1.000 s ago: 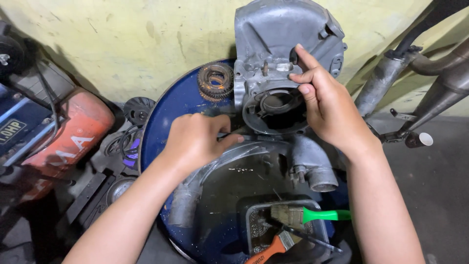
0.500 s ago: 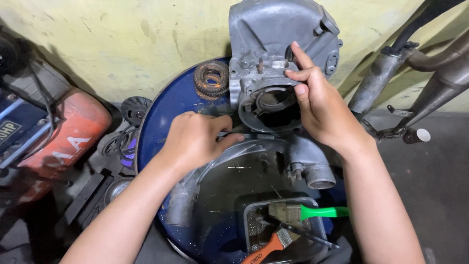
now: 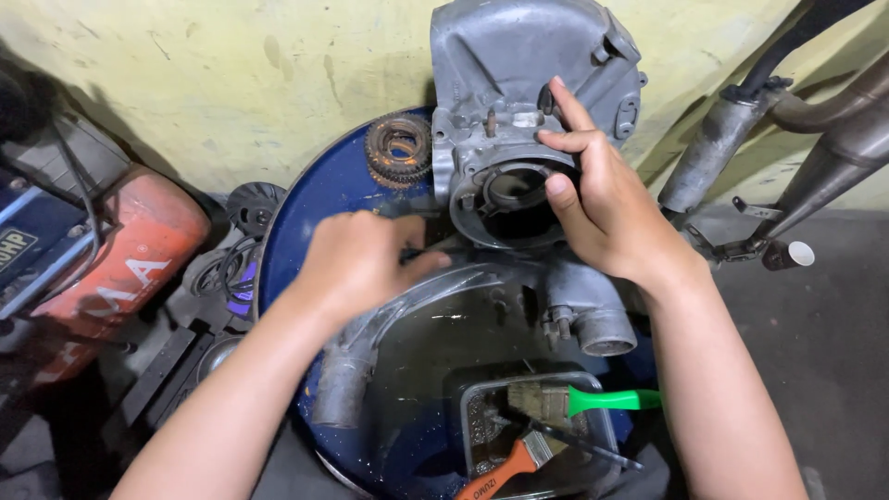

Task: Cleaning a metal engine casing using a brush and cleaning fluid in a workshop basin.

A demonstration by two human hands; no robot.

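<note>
While the grey engine case (image 3: 532, 111) stood on the blue drum (image 3: 324, 199), it was held by the right hand (image 3: 602, 208). That hand was spread wide, with its fingers (image 3: 567, 104) pressed on the top of the case and its thumb laid at the rim of the round hole. The case was leaned against the yellow wall at the far side of the drum. The left hand (image 3: 356, 264) was curled just in front of the case, and a thin dark tool seemed to be gripped in it, but what it was could not be told. A rusty gear (image 3: 398, 148) was set on the drum, just left of the case. A grey tray (image 3: 472, 407) was placed at the near edge of the drum, and a green brush (image 3: 593, 401) and an orange brush (image 3: 505, 468) were laid in it. Grey pipes (image 3: 713, 153) were leaned on the wall, right of the case. A red machine (image 3: 120, 250) was seen left of the drum.
</note>
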